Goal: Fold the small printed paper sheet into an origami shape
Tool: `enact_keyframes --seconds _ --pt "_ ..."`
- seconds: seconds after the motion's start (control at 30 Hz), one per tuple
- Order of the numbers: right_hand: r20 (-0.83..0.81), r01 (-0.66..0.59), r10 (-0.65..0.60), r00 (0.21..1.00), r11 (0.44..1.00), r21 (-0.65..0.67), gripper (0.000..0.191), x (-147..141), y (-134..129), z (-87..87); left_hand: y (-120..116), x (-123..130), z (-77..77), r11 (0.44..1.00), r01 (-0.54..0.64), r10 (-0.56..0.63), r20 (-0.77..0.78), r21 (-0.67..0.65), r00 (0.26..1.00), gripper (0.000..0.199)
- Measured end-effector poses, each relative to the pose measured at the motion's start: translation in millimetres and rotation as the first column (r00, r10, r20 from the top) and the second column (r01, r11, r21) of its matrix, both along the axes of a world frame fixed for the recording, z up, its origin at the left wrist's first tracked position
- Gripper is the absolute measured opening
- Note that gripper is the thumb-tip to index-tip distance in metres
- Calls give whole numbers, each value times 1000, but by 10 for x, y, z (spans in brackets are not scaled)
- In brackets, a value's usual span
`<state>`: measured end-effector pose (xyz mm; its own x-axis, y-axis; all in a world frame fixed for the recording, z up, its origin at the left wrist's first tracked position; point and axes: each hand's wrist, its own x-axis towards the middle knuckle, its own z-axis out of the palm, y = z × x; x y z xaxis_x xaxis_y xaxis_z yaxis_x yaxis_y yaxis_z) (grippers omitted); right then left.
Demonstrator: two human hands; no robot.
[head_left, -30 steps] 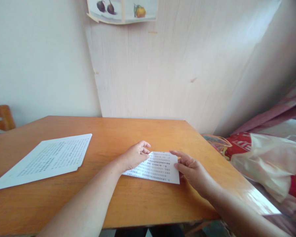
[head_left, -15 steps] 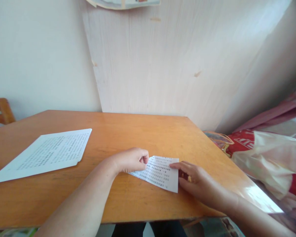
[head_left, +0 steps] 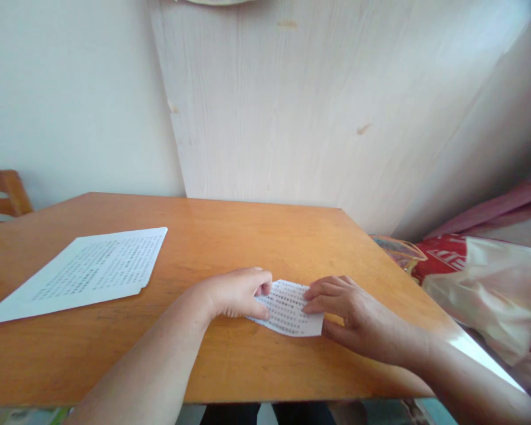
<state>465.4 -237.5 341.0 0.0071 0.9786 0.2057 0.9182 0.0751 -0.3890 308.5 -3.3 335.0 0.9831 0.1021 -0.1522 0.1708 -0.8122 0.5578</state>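
A folded sheet of printed paper [head_left: 287,307] lies near the front of the wooden table, between my two hands. My left hand [head_left: 241,293] is closed at its left end, with the thumb on the printed face and the fingers curled; they cover that end. On the right end rests my right hand [head_left: 347,310], fingers on top and thumb at the lower right edge, closed on the paper. Far to the left lies a stack of printed sheets [head_left: 92,265], apart from both hands.
The wooden table [head_left: 230,236] meets a pale wall panel [head_left: 269,118] at the back. A wooden chair [head_left: 13,192] stands at the far left. Beyond the right edge are a red and white bag [head_left: 478,265] and pink cloth [head_left: 491,212]. My legs show below the front edge.
My right hand has moved further over the paper's right end, its fingers now on the print. The paper bows more and looks shorter. My left thumb has come down onto the paper. The view shifted slightly.
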Motion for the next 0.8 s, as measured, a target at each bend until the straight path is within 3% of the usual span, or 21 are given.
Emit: enact_keyframes --seconds 0.17,0.43,0.63,0.8 --pt "-75 -36 35 997 999 -15 18 85 171 36 -45 -11 33 1000 -30 30 -4 -5 1000 31" --pt "-314 155 -214 925 967 -201 16 222 425 -136 -66 6 69 998 -43 45 -47 50 998 32" --pt "-314 224 -300 901 940 -257 6 263 537 -202 -54 -14 36 998 -49 50 -23 32 998 34" --pt "-324 234 -318 891 934 -271 11 282 553 -252 -58 -24 59 999 -42 43 -39 15 998 33"
